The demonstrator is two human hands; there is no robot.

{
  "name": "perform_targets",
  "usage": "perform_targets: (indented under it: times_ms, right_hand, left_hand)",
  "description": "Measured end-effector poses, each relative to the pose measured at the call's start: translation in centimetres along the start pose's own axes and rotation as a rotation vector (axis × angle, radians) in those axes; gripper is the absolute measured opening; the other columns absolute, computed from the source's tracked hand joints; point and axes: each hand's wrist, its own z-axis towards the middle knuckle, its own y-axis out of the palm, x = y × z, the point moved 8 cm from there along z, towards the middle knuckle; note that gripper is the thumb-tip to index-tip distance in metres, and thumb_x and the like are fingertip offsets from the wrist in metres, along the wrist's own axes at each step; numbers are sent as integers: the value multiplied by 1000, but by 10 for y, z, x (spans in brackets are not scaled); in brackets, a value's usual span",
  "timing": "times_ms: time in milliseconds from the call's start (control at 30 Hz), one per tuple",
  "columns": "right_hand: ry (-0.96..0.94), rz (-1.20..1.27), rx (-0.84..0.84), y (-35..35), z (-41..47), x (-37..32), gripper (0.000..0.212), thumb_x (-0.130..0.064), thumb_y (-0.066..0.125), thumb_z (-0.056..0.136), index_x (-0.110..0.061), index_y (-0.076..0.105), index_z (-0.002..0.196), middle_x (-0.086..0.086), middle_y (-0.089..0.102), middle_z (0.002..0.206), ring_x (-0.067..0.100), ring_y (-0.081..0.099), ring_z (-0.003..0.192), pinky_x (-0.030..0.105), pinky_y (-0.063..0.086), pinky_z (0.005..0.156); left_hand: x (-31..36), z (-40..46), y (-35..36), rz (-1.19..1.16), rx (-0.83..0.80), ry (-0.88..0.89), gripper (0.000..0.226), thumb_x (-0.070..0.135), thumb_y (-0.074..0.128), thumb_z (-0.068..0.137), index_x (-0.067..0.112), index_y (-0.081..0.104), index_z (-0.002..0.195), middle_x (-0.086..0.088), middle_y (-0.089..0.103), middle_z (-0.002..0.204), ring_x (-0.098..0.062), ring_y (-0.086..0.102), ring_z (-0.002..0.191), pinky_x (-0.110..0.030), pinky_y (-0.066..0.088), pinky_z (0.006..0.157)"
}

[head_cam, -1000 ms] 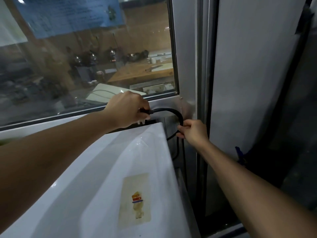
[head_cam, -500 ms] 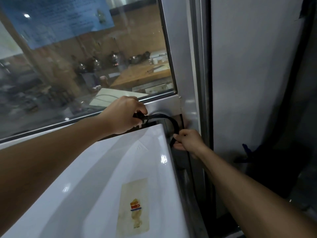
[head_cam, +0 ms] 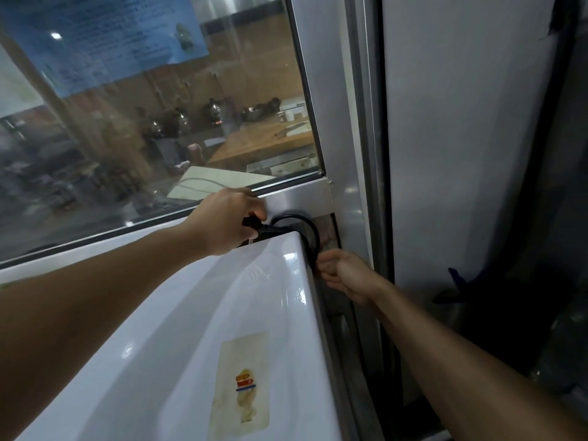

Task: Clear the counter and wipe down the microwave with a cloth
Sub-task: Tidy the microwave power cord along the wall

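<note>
The white microwave (head_cam: 197,329) fills the lower left; I look down on its glossy top, which bears a yellowed sticker (head_cam: 243,385). A black power cord (head_cam: 307,226) loops over its far right corner. My left hand (head_cam: 227,222) grips the cord's black plug behind the microwave's back edge. My right hand (head_cam: 345,275) is down in the narrow gap beside the microwave's right side, its fingers curled round the cord where it drops out of sight. No cloth shows.
A window (head_cam: 152,122) with a blue notice (head_cam: 101,36) stands right behind the microwave, showing a kitchen beyond. A metal frame post (head_cam: 346,154) and a pale panel (head_cam: 461,138) close off the right side. A dark blue object (head_cam: 471,281) lies at right.
My right hand has slid down along the cord into the gap beside the microwave. My left hand keeps hold of the plug, and the view has shifted slightly.
</note>
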Motion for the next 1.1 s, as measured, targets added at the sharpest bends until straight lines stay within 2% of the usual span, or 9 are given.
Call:
perform_targets:
  times_ms: [67, 133, 200, 267, 333, 500, 733, 967, 1100]
  right_hand:
    - [-2, -36, -3, 2, 1, 3, 32, 2, 33, 96, -6, 48, 123, 8, 53, 101, 17, 52, 88, 29, 40, 83]
    - [6, -110, 1, 1, 3, 7, 35, 2, 31, 95, -6, 48, 125, 5, 52, 86, 13, 46, 69, 25, 38, 66]
    - [19, -175, 4, -3, 3, 9, 37, 1, 33, 94, -7, 46, 128, 3, 51, 82, 10, 45, 66, 21, 35, 58]
    - [14, -229, 14, -8, 4, 7, 38, -3, 40, 95, -6, 44, 134, 6, 54, 101, 11, 52, 85, 17, 41, 72]
    - [17, -271, 21, -12, 3, 5, 44, -7, 43, 96, -8, 38, 139, 8, 50, 118, 17, 48, 110, 26, 37, 95]
    - [-14, -345, 38, -17, -8, -7, 53, -21, 50, 96, -9, 31, 144, 10, 41, 142, 25, 41, 128, 34, 35, 103]
    - [-65, -349, 2, -21, -29, -18, 70, -33, 63, 87, -20, 27, 146, 12, 39, 145, 23, 42, 130, 31, 33, 106]
    - [-153, -301, 43, -15, -45, -39, 64, -32, 63, 87, -25, 33, 143, 10, 52, 132, 16, 50, 112, 24, 35, 90]
    - [-177, -296, 103, -16, -47, -44, 59, -35, 62, 88, -23, 37, 140, 8, 55, 128, 13, 52, 105, 23, 36, 89]
  left_hand:
    - [-1, 0, -1, 6, 7, 0, 26, 14, 69, 76, 18, 68, 102, 1, 62, 102, -23, 58, 93, -37, 48, 81]
    - [-2, 0, 0, 9, 8, -2, 25, 14, 69, 76, 18, 68, 101, 1, 62, 102, -23, 59, 92, -37, 48, 80]
    - [-3, -1, 0, 1, 13, -6, 25, 15, 70, 76, 18, 68, 100, 1, 62, 101, -23, 59, 90, -38, 48, 79]
    - [-4, 0, 1, -12, 15, -11, 24, 15, 70, 75, 18, 69, 99, 2, 62, 99, -22, 59, 89, -37, 48, 78]
    - [-4, 0, 0, -18, 8, -14, 25, 15, 70, 75, 18, 69, 99, 3, 60, 97, -21, 59, 89, -37, 48, 78]
    - [-3, 2, -3, -11, 9, -11, 24, 14, 69, 75, 20, 69, 99, 6, 55, 89, -19, 58, 90, -35, 48, 78]
    - [-6, 2, -4, -1, 2, -13, 27, 17, 67, 79, 21, 66, 106, 1, 60, 101, -20, 56, 95, -31, 46, 78]
    - [-13, -6, -3, 3, 16, -32, 29, 19, 67, 79, 20, 65, 108, -4, 59, 106, -26, 57, 97, -34, 47, 81]
    - [-15, -10, -2, 91, 90, -6, 28, 25, 66, 79, 27, 64, 108, 6, 60, 110, -20, 54, 103, -29, 41, 66]
